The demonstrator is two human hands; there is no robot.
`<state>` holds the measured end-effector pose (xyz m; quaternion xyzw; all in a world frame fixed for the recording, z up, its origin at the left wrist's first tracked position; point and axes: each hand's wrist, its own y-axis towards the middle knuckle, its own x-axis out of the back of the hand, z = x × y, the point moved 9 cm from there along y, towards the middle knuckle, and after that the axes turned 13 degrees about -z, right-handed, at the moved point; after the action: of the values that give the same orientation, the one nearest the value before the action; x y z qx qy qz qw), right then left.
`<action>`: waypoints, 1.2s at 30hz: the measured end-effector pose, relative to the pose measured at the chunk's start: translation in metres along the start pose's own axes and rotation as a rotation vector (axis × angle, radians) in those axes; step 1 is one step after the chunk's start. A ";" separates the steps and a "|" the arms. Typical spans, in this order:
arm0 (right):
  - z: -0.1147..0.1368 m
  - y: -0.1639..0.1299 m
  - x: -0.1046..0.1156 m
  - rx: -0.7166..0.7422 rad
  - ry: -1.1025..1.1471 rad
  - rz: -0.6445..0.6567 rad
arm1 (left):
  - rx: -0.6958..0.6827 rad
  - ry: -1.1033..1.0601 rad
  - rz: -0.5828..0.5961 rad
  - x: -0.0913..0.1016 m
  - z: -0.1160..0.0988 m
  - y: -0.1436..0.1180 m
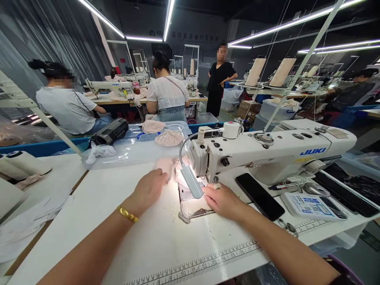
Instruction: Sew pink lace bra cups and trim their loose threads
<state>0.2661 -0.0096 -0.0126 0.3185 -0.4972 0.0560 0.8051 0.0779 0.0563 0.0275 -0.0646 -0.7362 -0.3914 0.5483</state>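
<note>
Found pale pink fabric (187, 161) at the needle end of the white sewing machine (282, 146), partly behind the grey lamp (192, 183) and brightly lit. Noted left hand (152, 184) on the near side of that fabric, above the white table (148, 245), with fingers well curled inward and a blurred pink patch just at the fingertips. Recorded gold bracelet (127, 213) on the same wrist. Noted right hand (224, 201) low over the machine bed, palm down, with fingers loosely bent and reaching toward the lamp's lower end. Cannot tell, for blur at the left and the lamp at the right, about any actual hold on fabric by either hand.

Observed two round, ruffled pink pieces (169, 138) on the clear plastic lid (133, 152) behind the left hand, near a black device (109, 132). Logged black phone (259, 196) beside the right forearm, with a blue-and-white box (308, 204) farther right. Seen along the front edge: printed ruler (204, 263), crossed by the right forearm. Seen beyond: seated person in a white ribbed top (168, 93), back to camera, and standing person in black (218, 79).
</note>
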 end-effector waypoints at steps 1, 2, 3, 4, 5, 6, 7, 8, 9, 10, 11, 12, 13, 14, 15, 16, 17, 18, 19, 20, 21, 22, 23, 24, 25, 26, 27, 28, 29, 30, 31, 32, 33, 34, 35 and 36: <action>0.001 0.001 0.001 0.003 -0.005 -0.002 | -0.030 -0.016 0.047 -0.003 -0.010 -0.003; 0.001 0.001 0.002 0.008 -0.010 -0.009 | -0.060 -0.046 0.091 -0.006 -0.023 -0.006; 0.002 0.001 0.003 0.012 -0.011 -0.017 | -0.094 -0.090 0.129 -0.010 -0.038 -0.008; 0.002 0.002 0.004 0.014 -0.008 -0.026 | -0.123 -0.153 0.159 -0.013 -0.053 -0.010; 0.001 0.002 0.004 0.012 -0.003 -0.030 | -0.142 -0.218 0.165 -0.015 -0.067 -0.011; 0.000 0.001 0.004 0.009 0.003 -0.030 | -0.155 -0.278 0.156 -0.015 -0.078 -0.011; -0.001 0.001 0.003 0.004 0.009 -0.025 | -0.160 -0.324 0.133 -0.015 -0.086 -0.010; -0.002 0.001 0.002 -0.001 0.014 -0.017 | -0.164 -0.347 0.108 -0.015 -0.092 -0.009; -0.004 0.001 0.001 -0.005 0.014 -0.008 | -0.174 -0.352 0.088 -0.015 -0.095 -0.009; -0.005 0.000 0.000 -0.006 0.011 0.000 | -0.184 -0.346 0.075 -0.016 -0.098 -0.009; -0.005 0.000 -0.001 -0.007 0.009 0.006 | -0.196 -0.334 0.067 -0.016 -0.099 -0.010; -0.006 -0.001 -0.001 -0.007 0.007 0.006 | -0.207 -0.315 0.063 -0.016 -0.100 -0.010; -0.006 -0.001 0.000 -0.007 0.008 0.000 | -0.215 -0.298 0.064 -0.016 -0.100 -0.012; -0.006 -0.001 0.000 -0.003 0.015 -0.010 | -0.218 -0.279 0.068 -0.016 -0.100 -0.013; -0.005 -0.001 0.001 0.008 0.028 -0.022 | -0.220 -0.258 0.075 -0.015 -0.101 -0.015; -0.004 -0.001 0.002 0.024 0.044 -0.036 | -0.223 -0.234 0.086 -0.016 -0.102 -0.016; -0.002 -0.001 0.002 0.045 0.059 -0.047 | -0.229 -0.211 0.100 -0.016 -0.103 -0.018; 0.000 -0.002 0.002 0.068 0.072 -0.055 | -0.236 -0.192 0.116 -0.017 -0.104 -0.019; 0.002 -0.002 0.001 0.088 0.080 -0.060 | -0.239 -0.179 0.131 -0.017 -0.104 -0.020; 0.003 -0.002 0.001 0.100 0.085 -0.061 | -0.239 -0.174 0.143 -0.018 -0.105 -0.020; 0.003 -0.002 0.000 0.104 0.086 -0.062 | -0.234 -0.173 0.154 -0.019 -0.105 -0.020; 0.004 -0.002 0.000 0.101 0.087 -0.063 | -0.227 -0.172 0.165 -0.020 -0.104 -0.020; 0.004 -0.002 -0.001 0.095 0.090 -0.065 | -0.219 -0.172 0.175 -0.021 -0.104 -0.019; 0.003 -0.002 -0.001 0.086 0.094 -0.067 | -0.211 -0.171 0.183 -0.022 -0.103 -0.018; 0.003 -0.002 -0.001 0.076 0.098 -0.067 | -0.206 -0.170 0.188 -0.023 -0.102 -0.017; 0.003 -0.001 -0.001 0.068 0.101 -0.066 | -0.205 -0.169 0.189 -0.024 -0.102 -0.017; 0.003 -0.001 -0.001 0.063 0.103 -0.064 | -0.208 -0.167 0.188 -0.024 -0.101 -0.016; 0.003 -0.001 -0.001 0.063 0.106 -0.061 | -0.215 -0.161 0.184 -0.024 -0.102 -0.016; 0.003 -0.001 0.000 0.071 0.107 -0.060 | -0.224 -0.153 0.181 -0.024 -0.102 -0.017; 0.005 -0.001 0.000 0.083 0.108 -0.062 | -0.234 -0.144 0.183 -0.024 -0.103 -0.018; 0.006 -0.001 0.001 0.100 0.107 -0.065 | -0.244 -0.138 0.189 -0.024 -0.104 -0.019; 0.008 -0.002 0.001 0.118 0.105 -0.067 | -0.251 -0.137 0.196 -0.024 -0.105 -0.021; 0.009 -0.002 0.002 0.135 0.103 -0.069 | -0.256 -0.139 0.201 -0.024 -0.106 -0.023; 0.011 -0.002 0.002 0.148 0.101 -0.071 | -0.260 -0.144 0.205 -0.024 -0.107 -0.025; 0.012 -0.002 0.003 0.157 0.100 -0.074 | -0.263 -0.146 0.210 -0.024 -0.108 -0.027; 0.012 -0.002 0.003 0.162 0.101 -0.077 | -0.263 -0.144 0.213 -0.024 -0.108 -0.028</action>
<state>0.2589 -0.0187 -0.0072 0.3981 -0.4373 0.0809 0.8024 0.1544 -0.0252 0.0026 -0.2414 -0.7048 -0.4184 0.5196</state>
